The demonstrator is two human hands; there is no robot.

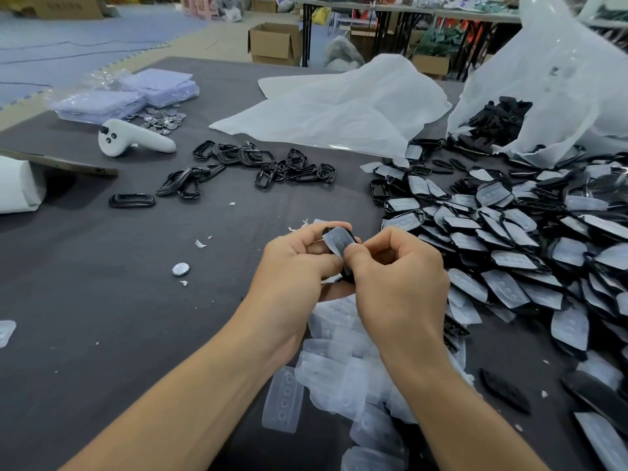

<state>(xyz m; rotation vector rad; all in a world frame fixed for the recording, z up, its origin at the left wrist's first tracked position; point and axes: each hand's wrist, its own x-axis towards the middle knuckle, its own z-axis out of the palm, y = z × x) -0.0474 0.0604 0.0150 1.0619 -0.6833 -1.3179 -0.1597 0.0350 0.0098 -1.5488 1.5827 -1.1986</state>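
My left hand (295,263) grips a small black plastic shell (348,275), mostly hidden between both hands above the dark table (119,300). A clear protective film (336,241) stands up off the shell, and my right hand (397,266) pinches its lower edge between thumb and curled fingers. Under my wrists lies a heap of peeled clear films (343,355). To the right spreads a big pile of black shells with film on them (509,239).
Several bare black frames (258,164) lie mid-table. A white controller (132,139), metal discs (163,119) and purple packets (136,93) sit at the back left. White plastic bags (339,107) lie at the back; one at right (543,79) holds black parts. A single disc (180,268) lies at left.
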